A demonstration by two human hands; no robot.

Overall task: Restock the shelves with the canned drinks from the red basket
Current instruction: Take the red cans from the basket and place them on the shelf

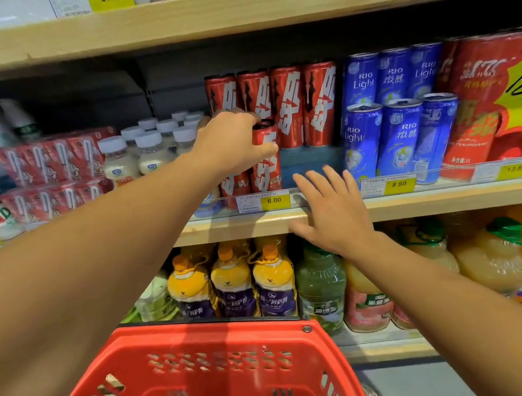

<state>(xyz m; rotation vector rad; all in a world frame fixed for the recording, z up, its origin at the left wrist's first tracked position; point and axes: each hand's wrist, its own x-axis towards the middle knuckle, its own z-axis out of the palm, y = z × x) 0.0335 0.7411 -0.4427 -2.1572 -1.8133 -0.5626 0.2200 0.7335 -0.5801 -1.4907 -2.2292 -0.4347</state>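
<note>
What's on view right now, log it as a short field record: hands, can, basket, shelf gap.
left hand: grips a red can near its top, at the front of the middle shelf
right hand: open, fingers spread, over the shelf edge
gap: bare shelf floor right of the held can, in front of the back row of red cans
neighbours: blue cans to the right
basket: red, below; contents mostly out of view

- Basket (205, 374) sits below, in front of the shelf (441, 199).
- Front can (266, 156) stands before a back row of cans (290, 108).
- Bottles (143, 150) stand left of it, other cans (398, 137) right.
</note>
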